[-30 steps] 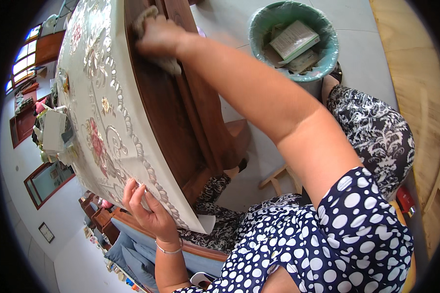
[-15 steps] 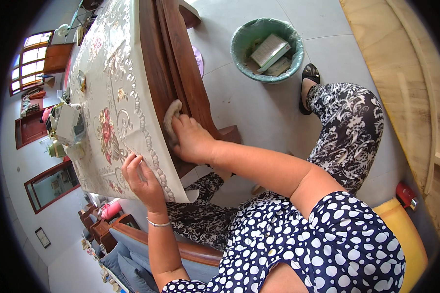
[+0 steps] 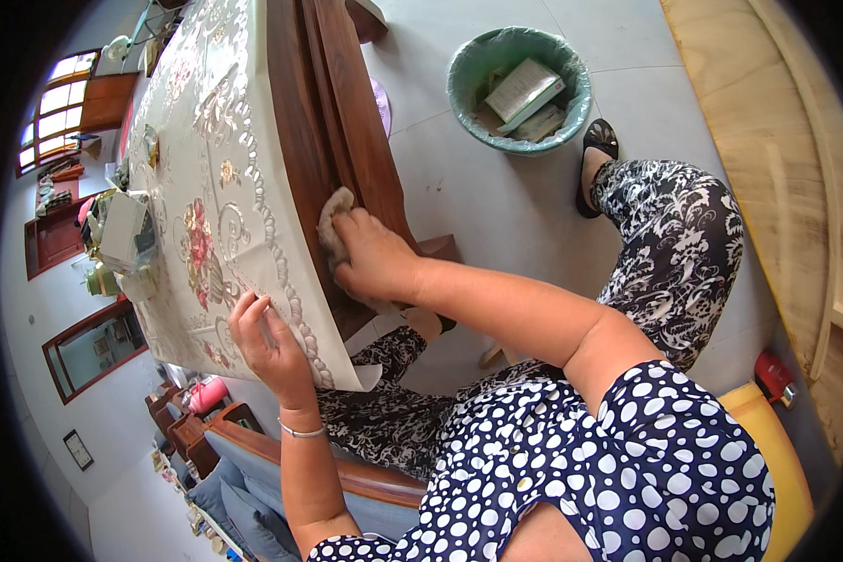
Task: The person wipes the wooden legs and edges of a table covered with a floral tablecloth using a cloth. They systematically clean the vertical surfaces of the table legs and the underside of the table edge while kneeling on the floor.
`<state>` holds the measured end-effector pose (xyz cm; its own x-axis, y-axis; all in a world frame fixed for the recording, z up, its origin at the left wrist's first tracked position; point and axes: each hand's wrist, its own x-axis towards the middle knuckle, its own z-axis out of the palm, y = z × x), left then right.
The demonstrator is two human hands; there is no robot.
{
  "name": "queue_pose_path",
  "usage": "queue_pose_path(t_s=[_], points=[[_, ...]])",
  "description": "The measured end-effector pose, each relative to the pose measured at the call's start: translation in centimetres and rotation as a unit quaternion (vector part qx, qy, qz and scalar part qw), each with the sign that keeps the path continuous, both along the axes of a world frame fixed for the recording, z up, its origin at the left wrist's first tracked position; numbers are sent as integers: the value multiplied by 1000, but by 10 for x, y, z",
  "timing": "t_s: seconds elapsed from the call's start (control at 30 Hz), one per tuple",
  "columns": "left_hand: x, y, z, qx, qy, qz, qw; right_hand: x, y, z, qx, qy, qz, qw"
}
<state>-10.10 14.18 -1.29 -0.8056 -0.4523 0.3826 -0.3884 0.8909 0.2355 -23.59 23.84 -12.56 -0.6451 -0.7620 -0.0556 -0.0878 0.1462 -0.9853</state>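
Note:
My right hand is closed around a greyish-brown rag and presses it against the dark wooden side of the table. Part of the rag is hidden under the palm and fingers. A cream tablecloth with flowers and a scalloped silver border covers the tabletop. Over its near part, my left hand has bent fingers that seem to pinch the cloth, where small creases show. The tablecloth's near corner curls up slightly, right of my left wrist.
A green lined bin with boxes inside stands on the tiled floor beyond the table. Boxes are stacked on the table's left side. A blue-cushioned wooden sofa is at lower left. My patterned legs straddle the table corner.
My right hand and the rag have shifted slightly along the table's wooden side, and the rag's lower end now shows below the hand. The left hand stays nearly in place.

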Motion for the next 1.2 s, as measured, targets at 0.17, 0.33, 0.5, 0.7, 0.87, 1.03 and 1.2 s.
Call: queue_pose_path(t_s=[0.17, 0.33, 0.5, 0.7, 0.87, 1.03, 1.2], points=[[-1, 6, 7, 11, -9, -3, 1000, -41, -26, -8, -1, 7, -32, 999], [-2, 8, 8, 13, -26, 8, 1000, -101, -68, -13, 12, 54, -46, 997], [-3, 9, 11, 25, -51, 13, 998, -183, -113, -13, 42, 58, -62, 996], [-1, 9, 12, 28, -65, 20, 997, -238, -129, 3, 25, -39, -47, 998], [-2, 12, 14, 35, -53, 20, 998, -241, -146, -3, 40, 27, -115, 992], [-6, 10, 12, 25, -45, 9, 999, -224, -140, -21, 50, 129, -127, 982], [-2, 8, 9, 20, -22, 8, 1000, -167, -116, -35, 58, 178, -98, 978]])
